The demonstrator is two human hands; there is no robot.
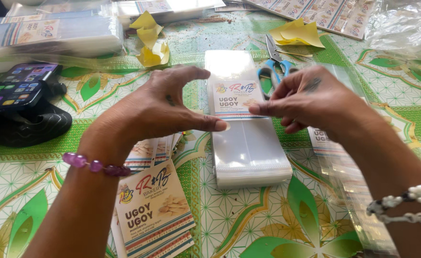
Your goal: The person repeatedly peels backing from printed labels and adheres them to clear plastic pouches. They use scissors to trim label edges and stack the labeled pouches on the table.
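A stack of clear plastic bags (pixel 248 153) lies in the middle of the table, and a printed label sticker (pixel 238 100) sits on the top bag. My left hand (pixel 165 107) spreads over the stack's left edge, thumb tip pressing the label's lower left corner. My right hand (pixel 306 98) pinches the label's right edge between thumb and fingers. A purple bead bracelet (pixel 96 166) circles my left wrist, and a white bead bracelet (pixel 411 200) my right.
Loose printed labels (pixel 153 210) fan out below my left hand. Blue-handled scissors (pixel 273 64) and yellow backing papers (pixel 149 40) lie behind the stack. A phone (pixel 17 86) rests on a black pouch at left. More bag stacks (pixel 53 33) and label sheets (pixel 325 14) line the back.
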